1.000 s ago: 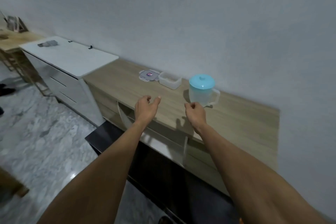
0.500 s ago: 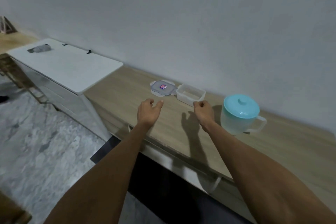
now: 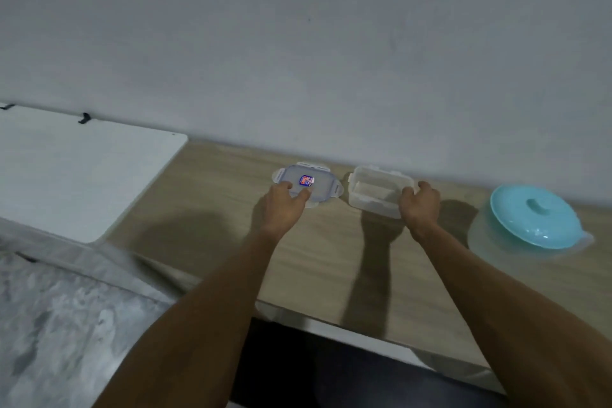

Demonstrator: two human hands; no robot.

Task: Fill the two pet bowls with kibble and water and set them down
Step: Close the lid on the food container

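A clear plastic container stands open on the wooden counter by the wall. Its flat lid, with a small red and blue sticker, lies just to its left. My left hand rests on the lid's near edge, with thumb and fingers closing on it. My right hand curls around the container's right end. A translucent pitcher with a teal lid stands to the right of my right hand. No pet bowl is in view.
A white cabinet top adjoins the counter on the left, a little lower. A grey wall runs right behind everything. Marble floor shows at lower left, and a dark opening lies below the counter's front edge.
I have stepped closer and both hands have reached forward: the left onto the lid, the right onto the container's end. The pitcher now sits further right in view.
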